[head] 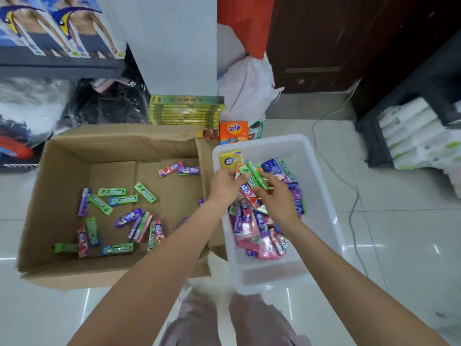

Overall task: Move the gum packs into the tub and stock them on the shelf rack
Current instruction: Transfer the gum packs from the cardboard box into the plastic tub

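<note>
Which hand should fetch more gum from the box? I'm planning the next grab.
Probably left. The left hand is on the box side; the right hand is farther away, over the tub.

Left forearm: bare, entering from 7 o'clock, reaching toward 1 o'clock; left hand (224, 186) back up, fingers curled in a grip; right forearm: bare, entering from 5 o'clock, reaching toward 11 o'clock; right hand (275, 196) back up, fingers spread and bent, grasping; the two hands just beside each other, fingertips nearly meeting.
</note>
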Available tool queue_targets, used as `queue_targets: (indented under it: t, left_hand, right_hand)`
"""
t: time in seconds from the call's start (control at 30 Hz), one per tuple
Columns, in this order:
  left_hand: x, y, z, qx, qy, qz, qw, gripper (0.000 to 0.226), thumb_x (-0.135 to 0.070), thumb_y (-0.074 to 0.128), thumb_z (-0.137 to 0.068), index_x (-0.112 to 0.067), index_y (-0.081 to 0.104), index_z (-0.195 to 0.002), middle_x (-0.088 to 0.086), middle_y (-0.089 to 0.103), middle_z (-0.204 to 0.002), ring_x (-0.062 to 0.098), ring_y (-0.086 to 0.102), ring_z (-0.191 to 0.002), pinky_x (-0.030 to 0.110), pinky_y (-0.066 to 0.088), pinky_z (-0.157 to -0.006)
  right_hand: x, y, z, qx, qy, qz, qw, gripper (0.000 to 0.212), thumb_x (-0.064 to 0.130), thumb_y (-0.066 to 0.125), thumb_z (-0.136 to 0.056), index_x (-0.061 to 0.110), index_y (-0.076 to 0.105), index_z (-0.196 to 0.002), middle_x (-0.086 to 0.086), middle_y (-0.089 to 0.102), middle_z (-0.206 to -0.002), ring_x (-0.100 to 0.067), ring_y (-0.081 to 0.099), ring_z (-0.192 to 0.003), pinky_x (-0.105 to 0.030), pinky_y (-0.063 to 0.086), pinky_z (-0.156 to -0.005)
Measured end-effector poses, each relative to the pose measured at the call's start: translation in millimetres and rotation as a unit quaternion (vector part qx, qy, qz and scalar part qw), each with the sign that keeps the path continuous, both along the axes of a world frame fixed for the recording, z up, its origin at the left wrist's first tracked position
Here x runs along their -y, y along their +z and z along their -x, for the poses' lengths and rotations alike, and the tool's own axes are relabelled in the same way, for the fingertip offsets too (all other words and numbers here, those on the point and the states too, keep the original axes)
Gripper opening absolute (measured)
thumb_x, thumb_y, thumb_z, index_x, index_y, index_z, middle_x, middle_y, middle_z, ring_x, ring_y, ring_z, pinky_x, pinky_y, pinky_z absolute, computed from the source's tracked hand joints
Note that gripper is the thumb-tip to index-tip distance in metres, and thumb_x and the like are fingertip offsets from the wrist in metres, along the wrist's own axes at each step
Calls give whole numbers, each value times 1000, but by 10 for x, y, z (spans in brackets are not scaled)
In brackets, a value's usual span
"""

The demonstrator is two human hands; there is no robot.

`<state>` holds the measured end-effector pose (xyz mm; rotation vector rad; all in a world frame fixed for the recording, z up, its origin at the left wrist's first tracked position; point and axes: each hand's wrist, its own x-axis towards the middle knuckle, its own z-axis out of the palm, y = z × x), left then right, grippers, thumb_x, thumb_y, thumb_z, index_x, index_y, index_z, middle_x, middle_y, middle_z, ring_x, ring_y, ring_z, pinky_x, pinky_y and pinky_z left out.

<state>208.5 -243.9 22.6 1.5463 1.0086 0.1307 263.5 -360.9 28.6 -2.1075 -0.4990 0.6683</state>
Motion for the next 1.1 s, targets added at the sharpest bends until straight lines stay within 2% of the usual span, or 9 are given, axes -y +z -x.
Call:
queue_targets:
  t: [0.17,0.27,0.37,0.47,0.57,0.73,0.8,0.93,1.1]
  left_hand:
    - [284,-180,-193,-161,-63,-110,979,35,-29,58,-91,-12,44,-65,6,48,-63,24,48,-64,32,29,-57]
    - [300,-180,-199,-172,-76,-153,970,21,-24,54,-93,-4,59,-97,14,64,-96,30,59,-92,30,38,-70]
    - [265,-124,-98,-156,-83,-187,966,36,-21,48,-95,-11,48,-130,14,53,-122,30,52,-112,37,43,-89]
    - [170,-10,105,-95,-48,-225,968,29,-15,48,-94,-16,54,-122,8,54,-120,23,55,-106,38,47,-88]
    - [-34,106,402,-48,25,-249,967,21,-12,50,-92,-17,60,-109,1,64,-104,14,59,-88,34,51,-80]
    - [-646,136,967,-43,141,-275,950,13,-14,53,-91,-14,62,-101,0,67,-90,16,60,-74,37,52,-70]
    - [-954,11,1190,-89,116,-272,951,16,-10,53,-92,-11,61,-106,3,67,-96,19,62,-80,38,52,-74]
    - [-1505,-314,1509,-191,6,-248,950,34,-1,51,-88,-8,57,-121,12,59,-117,29,56,-105,36,43,-89]
    - [-1912,-617,1656,-241,-185,-254,918,58,5,50,-84,-17,42,-137,8,38,-145,30,39,-127,41,36,-104]
  right_hand:
    - [182,-183,-229,-15,94,74,993,50,11,59,-90,14,45,-138,-4,54,-133,-23,57,-110,-18,39,-78]
    - [131,-206,-289,24,149,102,983,50,11,59,-90,11,44,-138,-8,50,-138,-23,47,-126,-23,34,-99]
    - [51,-232,-319,72,179,127,973,49,11,60,-88,11,48,-135,-13,48,-136,-26,41,-128,-31,30,-107]
    - [-75,-155,-275,122,174,115,970,46,8,58,-88,10,50,-134,-11,45,-137,-25,37,-130,-32,27,-110]
    - [-329,14,-126,134,185,52,972,40,6,53,-90,12,54,-129,-5,47,-131,-19,43,-123,-20,30,-100]
    - [-964,243,344,125,226,-70,964,30,4,47,-91,14,62,-116,0,50,-104,-14,56,-86,-23,44,-81]
    - [-1244,222,547,113,238,-75,962,30,4,46,-91,13,61,-115,0,51,-104,-13,55,-84,-26,45,-81]
    - [-1736,-104,849,99,281,26,954,36,6,48,-91,13,53,-126,-5,47,-120,-21,53,-110,-33,42,-95]
    - [-2056,-657,974,120,251,215,936,53,13,52,-91,14,35,-141,-14,25,-148,-29,23,-138,-37,28,-111]
